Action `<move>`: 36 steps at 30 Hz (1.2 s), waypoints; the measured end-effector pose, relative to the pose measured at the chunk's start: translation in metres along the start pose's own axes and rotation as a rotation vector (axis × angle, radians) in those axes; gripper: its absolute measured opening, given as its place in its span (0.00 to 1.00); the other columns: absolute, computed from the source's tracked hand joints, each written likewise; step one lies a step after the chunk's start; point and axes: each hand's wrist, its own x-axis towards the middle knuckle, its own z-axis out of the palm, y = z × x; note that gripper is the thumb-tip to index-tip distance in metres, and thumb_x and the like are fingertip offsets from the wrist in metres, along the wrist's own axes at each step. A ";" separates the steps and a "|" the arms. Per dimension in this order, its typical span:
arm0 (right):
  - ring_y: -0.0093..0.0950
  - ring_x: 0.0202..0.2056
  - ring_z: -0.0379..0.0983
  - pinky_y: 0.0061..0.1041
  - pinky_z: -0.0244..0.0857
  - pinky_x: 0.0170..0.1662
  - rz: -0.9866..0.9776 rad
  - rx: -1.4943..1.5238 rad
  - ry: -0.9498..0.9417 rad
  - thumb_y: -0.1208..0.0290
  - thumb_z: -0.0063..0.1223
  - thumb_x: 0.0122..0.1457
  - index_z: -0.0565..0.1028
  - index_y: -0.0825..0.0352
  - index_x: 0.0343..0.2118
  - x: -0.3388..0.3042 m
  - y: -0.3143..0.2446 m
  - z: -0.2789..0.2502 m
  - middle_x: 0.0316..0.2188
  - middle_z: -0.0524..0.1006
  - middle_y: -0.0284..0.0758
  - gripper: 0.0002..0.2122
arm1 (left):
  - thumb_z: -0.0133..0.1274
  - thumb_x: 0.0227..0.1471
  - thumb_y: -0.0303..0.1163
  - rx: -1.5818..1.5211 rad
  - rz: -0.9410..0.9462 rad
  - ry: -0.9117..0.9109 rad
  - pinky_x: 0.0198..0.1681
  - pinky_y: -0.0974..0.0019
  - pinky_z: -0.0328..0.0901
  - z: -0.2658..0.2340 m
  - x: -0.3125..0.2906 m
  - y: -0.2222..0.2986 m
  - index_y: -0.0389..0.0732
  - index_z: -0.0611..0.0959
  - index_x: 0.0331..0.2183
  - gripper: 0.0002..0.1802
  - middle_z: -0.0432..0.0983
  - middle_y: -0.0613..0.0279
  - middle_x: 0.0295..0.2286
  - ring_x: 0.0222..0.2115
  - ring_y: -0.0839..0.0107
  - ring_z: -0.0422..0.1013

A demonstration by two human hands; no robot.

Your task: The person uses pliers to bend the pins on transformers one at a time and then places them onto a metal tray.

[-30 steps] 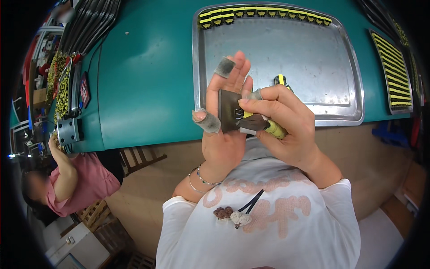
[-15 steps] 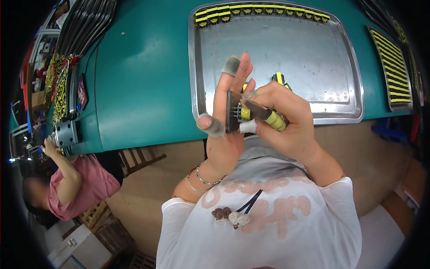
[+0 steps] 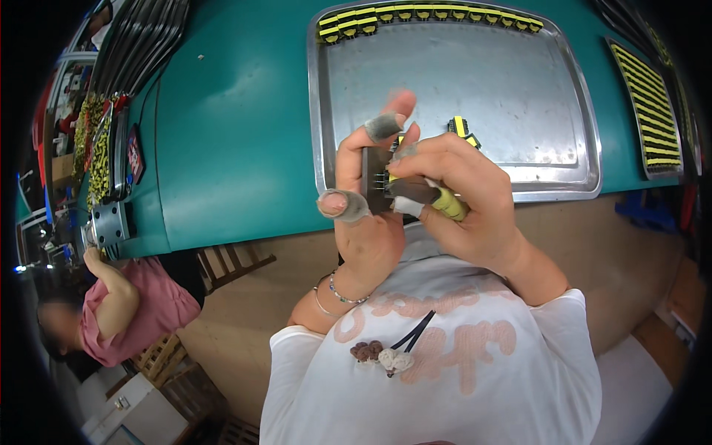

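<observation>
Over the tray's [image 3: 314, 111] near edge, both hands are busy. Our left hand [image 3: 363, 233] holds the dark plate [image 3: 371, 165] upright against its fingers, thumb sticking out to the side. Our right hand [image 3: 475, 194] pinches the part [image 3: 393, 175] by fingertips; the tool [image 3: 450, 204], with its yellow-green handle, sits in the same grasp. We can't tell how hard either hand presses.

Part is at the tray's near side, pins [image 3: 380, 180] aimed at the plate. Contact between pins and plate: can't tell.

To do this well, we'd say: keep the plate steady, pins square to its face, push light and even so none bend. Fingertips on the body, off the pins. Tool tip clear of the pins unless needed. Brace hand on hand.

Loose parts [image 3: 459, 126] lie in the tray behind our right hand; we should mind the knuckles. More parts [image 3: 423, 12] line the tray's far edge.
</observation>
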 end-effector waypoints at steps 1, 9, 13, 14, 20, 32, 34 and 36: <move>0.27 0.30 0.71 0.22 0.65 0.32 0.000 0.001 0.000 0.89 0.46 0.31 0.75 0.70 0.36 -0.001 0.000 0.000 0.31 0.74 0.37 0.22 | 0.26 0.44 0.78 -0.016 -0.019 0.006 0.61 0.48 0.49 0.000 -0.001 -0.001 0.36 0.65 0.49 0.53 0.60 0.42 0.53 0.57 0.54 0.55; 0.26 0.30 0.70 0.22 0.64 0.32 -0.042 0.002 0.030 0.90 0.43 0.32 0.75 0.70 0.37 -0.010 -0.002 -0.002 0.31 0.73 0.37 0.23 | 0.31 0.38 0.80 0.126 -0.066 -0.035 0.51 0.62 0.61 -0.002 -0.008 0.003 0.38 0.65 0.49 0.56 0.66 0.51 0.48 0.48 0.65 0.64; 0.25 0.29 0.69 0.21 0.64 0.33 -0.019 0.097 0.068 0.90 0.43 0.32 0.75 0.71 0.38 -0.011 0.001 -0.001 0.31 0.72 0.36 0.23 | 0.29 0.40 0.80 0.350 0.030 -0.032 0.38 0.71 0.64 -0.007 -0.005 -0.006 0.37 0.66 0.47 0.54 0.69 0.54 0.43 0.34 0.74 0.65; 0.25 0.29 0.69 0.21 0.64 0.34 -0.022 0.083 0.047 0.90 0.43 0.33 0.75 0.70 0.38 -0.010 -0.001 -0.004 0.31 0.72 0.36 0.23 | 0.29 0.40 0.80 0.349 0.029 -0.032 0.38 0.71 0.64 -0.009 -0.005 -0.006 0.37 0.66 0.47 0.54 0.69 0.54 0.43 0.34 0.74 0.65; 0.22 0.32 0.71 0.20 0.65 0.36 0.090 0.226 0.094 0.88 0.51 0.40 0.74 0.71 0.37 -0.012 0.001 -0.008 0.32 0.74 0.35 0.17 | 0.30 0.43 0.78 0.449 0.218 0.120 0.24 0.75 0.57 -0.020 0.006 -0.006 0.35 0.68 0.42 0.51 0.70 0.54 0.38 0.22 0.81 0.58; 0.24 0.32 0.73 0.21 0.66 0.35 0.078 0.253 0.199 0.86 0.56 0.43 0.74 0.69 0.36 -0.012 0.014 0.014 0.31 0.76 0.36 0.14 | 0.38 0.57 0.58 -0.535 -0.057 0.087 0.54 0.60 0.57 -0.017 0.008 -0.015 0.44 0.69 0.40 0.26 0.62 0.57 0.50 0.50 0.67 0.60; 0.26 0.32 0.73 0.22 0.67 0.36 0.069 0.271 0.165 0.87 0.55 0.42 0.74 0.69 0.36 -0.013 0.013 0.020 0.31 0.76 0.36 0.15 | 0.40 0.56 0.58 -0.459 -0.028 0.051 0.60 0.55 0.54 -0.020 0.006 -0.015 0.46 0.70 0.40 0.25 0.61 0.56 0.53 0.55 0.64 0.57; 0.30 0.32 0.73 0.25 0.67 0.35 0.073 0.218 0.156 0.87 0.54 0.39 0.74 0.68 0.35 -0.015 0.015 0.027 0.31 0.76 0.37 0.16 | 0.40 0.55 0.60 -0.492 -0.048 -0.017 0.62 0.55 0.50 -0.021 0.007 -0.016 0.46 0.70 0.40 0.26 0.59 0.56 0.54 0.57 0.63 0.55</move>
